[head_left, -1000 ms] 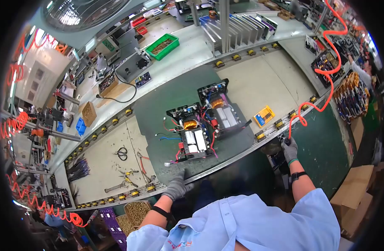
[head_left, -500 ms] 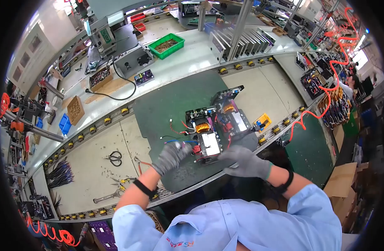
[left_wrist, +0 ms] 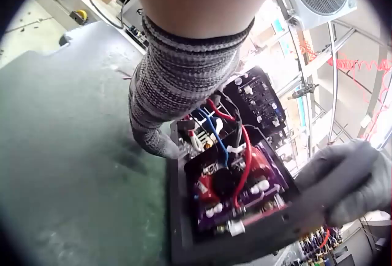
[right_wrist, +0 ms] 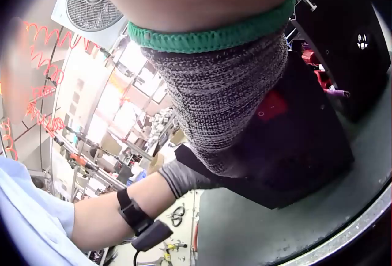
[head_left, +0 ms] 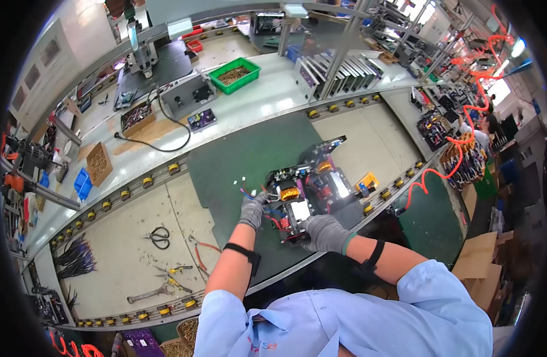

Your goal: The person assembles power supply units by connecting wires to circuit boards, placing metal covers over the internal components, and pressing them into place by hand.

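Two open black electronics units stand on a green mat [head_left: 237, 154]. The near unit [head_left: 291, 209] has a copper coil, red and blue wires and a purple board [left_wrist: 236, 186]. My gloved left hand [head_left: 252, 205] holds its left edge beside the wires, fingers curled at the case wall [left_wrist: 160, 144]. My gloved right hand [head_left: 324, 232] grips the unit's near end and lifts it, so it tilts. The right wrist view shows that glove [right_wrist: 223, 113] against the black case [right_wrist: 303, 143]. The far unit [head_left: 327, 172] lies just behind, touching the near one.
Scissors [head_left: 160, 237], pliers [head_left: 173, 271] and a wrench [head_left: 149, 291] lie on the pale board to the left. A yellow box [head_left: 367, 181] sits right of the units. A green bin [head_left: 234, 74] is at the back, an orange coiled hose [head_left: 440, 169] at the right.
My right hand came left from the hose at the bench's right and took the near unit's end. My left hand rose from the mat's front edge to the unit's left side. The unit now tilts.
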Motion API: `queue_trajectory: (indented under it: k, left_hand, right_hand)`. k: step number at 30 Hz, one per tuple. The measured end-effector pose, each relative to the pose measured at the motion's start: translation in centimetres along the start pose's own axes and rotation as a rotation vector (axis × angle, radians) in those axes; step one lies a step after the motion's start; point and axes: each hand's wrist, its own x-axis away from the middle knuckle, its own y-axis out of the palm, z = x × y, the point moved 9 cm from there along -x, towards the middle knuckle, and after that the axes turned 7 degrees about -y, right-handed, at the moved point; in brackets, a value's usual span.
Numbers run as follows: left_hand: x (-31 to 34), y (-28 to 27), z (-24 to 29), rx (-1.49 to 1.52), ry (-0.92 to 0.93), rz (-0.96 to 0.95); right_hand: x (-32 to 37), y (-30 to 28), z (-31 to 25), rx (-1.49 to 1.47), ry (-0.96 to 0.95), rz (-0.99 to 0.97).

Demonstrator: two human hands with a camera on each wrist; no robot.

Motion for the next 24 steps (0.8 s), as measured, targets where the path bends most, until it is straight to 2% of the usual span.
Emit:
queue_trajectory:
  k: [3, 4, 5, 7, 8, 11, 12, 13, 15, 17, 19, 20, 22, 23, 24]
  left_hand:
    - [-2.7, 1.6, 0.6, -0.031, -0.066, 0.008]
    - [-3.2, 1.7, 0.8, -0.189, -0.072, 0.079]
    - [-3.7, 1.9, 0.6, -0.194, -0.062, 0.079]
    - [-4.0, 1.5, 2.0, -0.440, 0.153, 0.185]
    - [-3.6, 1.6, 2.2, -0.335, 0.184, 0.169]
    - [-2.6, 0.8, 2.8, -0.330, 0.271, 0.215]
    - [-1.6, 0.3, 4.0, -0.592, 0.250, 0.270]
    - [-0.5, -0.5, 4.9, -0.597, 0.243, 0.273]
    - [1.8, -2.5, 5.9, -0.241, 0.217, 0.157]
    - [2.6, -5.5, 6.4, -0.050, 0.255, 0.125]
    - [1.2, -9.1, 5.9, -0.267, 0.285, 0.192]
    - [1.0, -10.8, 5.1, -0.256, 0.271, 0.201]
    - [2.9, -14.0, 4.5, -0.888, 0.404, 0.572]
    - [3.8, -14.4, 3.9, -0.877, 0.389, 0.575]
    - [4.3, -15.1, 3.3, -0.946, 0.278, 0.623]
  right_hand:
    - [-0.1, 0.9, 0.7, -0.009, 0.023, -0.029]
    - [-0.1, 1.1, 0.8, 0.002, 0.011, -0.003]
    - [-0.1, 1.2, 1.0, 0.002, 0.011, 0.008]
    - [-0.2, 1.7, 1.0, -0.031, -0.018, -0.001]
    - [-0.1, 1.8, 1.0, -0.048, -0.017, -0.019]
    - [-0.1, 2.1, 0.8, -0.062, -0.077, -0.004]
    - [-0.2, 2.2, 0.6, -0.072, -0.078, -0.003]
    - [-0.6, 1.8, 0.0, -0.069, -0.126, 0.034]
    - [-1.8, 0.9, -1.5, -0.077, -0.186, 0.053]
    - [-3.5, 0.4, -3.6, -0.067, -0.221, 0.005]
    - [-5.2, 0.9, -5.1, -0.077, -0.248, 0.004]
    - [-5.8, 1.2, -6.2, -0.050, -0.276, -0.015]
    - [-6.0, 1.0, -8.0, -0.037, -0.259, -0.084]
    - [-6.1, 1.6, -8.0, -0.033, -0.265, -0.100]
    - [-6.2, 1.8, -7.6, -0.039, -0.289, -0.072]
